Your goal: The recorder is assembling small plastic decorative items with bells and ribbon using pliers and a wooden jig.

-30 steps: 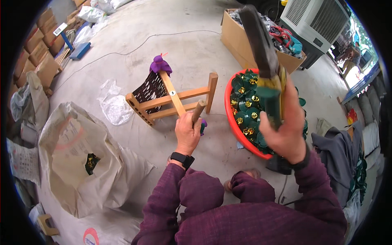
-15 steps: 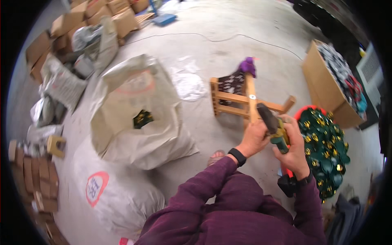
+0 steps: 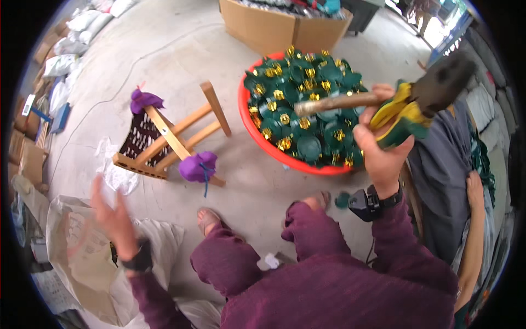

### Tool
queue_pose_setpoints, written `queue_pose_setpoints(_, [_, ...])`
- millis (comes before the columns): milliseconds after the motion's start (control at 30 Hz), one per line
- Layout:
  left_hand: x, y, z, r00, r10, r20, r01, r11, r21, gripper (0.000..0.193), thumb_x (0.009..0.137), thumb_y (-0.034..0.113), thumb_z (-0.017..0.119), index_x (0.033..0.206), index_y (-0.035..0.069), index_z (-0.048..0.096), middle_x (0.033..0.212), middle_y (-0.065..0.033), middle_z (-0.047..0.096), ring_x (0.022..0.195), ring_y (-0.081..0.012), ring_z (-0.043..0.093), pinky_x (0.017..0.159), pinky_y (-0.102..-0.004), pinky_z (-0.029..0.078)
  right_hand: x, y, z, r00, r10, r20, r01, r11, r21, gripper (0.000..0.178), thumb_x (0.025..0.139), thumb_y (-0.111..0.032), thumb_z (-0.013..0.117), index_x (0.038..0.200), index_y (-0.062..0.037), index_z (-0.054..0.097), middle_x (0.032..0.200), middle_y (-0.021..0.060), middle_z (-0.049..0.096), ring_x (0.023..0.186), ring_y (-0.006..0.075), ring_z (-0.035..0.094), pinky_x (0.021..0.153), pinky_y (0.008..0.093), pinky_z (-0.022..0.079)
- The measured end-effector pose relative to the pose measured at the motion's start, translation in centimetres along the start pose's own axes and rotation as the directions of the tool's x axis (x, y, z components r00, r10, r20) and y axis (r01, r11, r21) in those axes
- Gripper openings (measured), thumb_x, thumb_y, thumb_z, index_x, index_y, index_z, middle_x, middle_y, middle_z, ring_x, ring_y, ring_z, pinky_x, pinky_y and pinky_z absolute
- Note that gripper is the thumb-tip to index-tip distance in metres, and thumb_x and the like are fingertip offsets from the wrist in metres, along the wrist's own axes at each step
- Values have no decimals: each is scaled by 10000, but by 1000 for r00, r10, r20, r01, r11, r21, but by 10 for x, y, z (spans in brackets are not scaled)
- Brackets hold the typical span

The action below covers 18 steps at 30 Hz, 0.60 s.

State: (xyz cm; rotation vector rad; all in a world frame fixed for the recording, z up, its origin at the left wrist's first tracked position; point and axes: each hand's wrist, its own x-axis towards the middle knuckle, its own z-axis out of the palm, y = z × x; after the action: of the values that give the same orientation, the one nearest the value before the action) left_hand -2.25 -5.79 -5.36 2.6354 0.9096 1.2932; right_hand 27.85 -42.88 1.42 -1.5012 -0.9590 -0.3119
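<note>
My right hand [image 3: 383,148] is closed round a dark-headed tool [image 3: 444,82] with yellow-and-green grips, held up right of a round red basin [image 3: 246,118]. A wooden handle [image 3: 337,103] sticks out leftward from the same grasp; I cannot tell whether it belongs to that tool. Dark green discs with gold metal fittings [image 3: 307,147] are heaped in the basin. At the left, my left hand [image 3: 114,219] is raised with its fingers spread, slightly blurred and holding nothing, above a big pale sack [image 3: 71,241].
A wooden stool [image 3: 175,142] with purple cloth wrappings [image 3: 198,166] lies tipped over left of the basin. Behind stands a cardboard box [image 3: 263,24]. Another person's arm [image 3: 472,230] rests by grey cloth [image 3: 438,170] at the right. One green disc [image 3: 342,200] lies near my foot.
My view has turned right, bringing the basin to the middle. My left hand has let go of the tool and moved away left, opening. My right hand has lifted the tool.
</note>
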Motion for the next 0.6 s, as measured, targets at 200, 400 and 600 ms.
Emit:
queue_pose_setpoints(200, [-1, 206, 189, 759, 523, 388, -93, 677, -730, 368, 745, 22, 682, 1108, 38, 621, 1036, -154, 643, 929, -339, 631, 800, -370, 510, -38, 17, -27, 978, -2, -207, -29, 989, -148, 570, 709, 92, 611, 1238, -21, 432, 1196, 115, 457, 836, 114, 503, 863, 308, 420])
queue_pose_setpoints(400, [-30, 273, 270, 632, 591, 502, -246, 767, -593, 542, 690, 249, 785, 1143, 112, 522, 918, -118, 578, 800, -341, 624, 644, -441, 512, -39, 31, -35, 978, 31, -208, -69, 982, -178, 567, 720, 105, 613, 1247, -20, 445, 1165, 90, 483, 857, 117, 508, 849, 315, 429])
queue_pose_setpoints(600, [-5, 267, 257, 785, 580, 217, -265, 632, -729, 191, 731, 104, 648, 813, 55, 482, 743, -147, 547, 695, -366, 577, 600, -463, 460, -35, 39, -27, 975, 90, -205, -107, 991, -75, 579, 720, 131, 574, 1263, -13, 437, 1297, 112, 428, 854, 109, 489, 843, 264, 409])
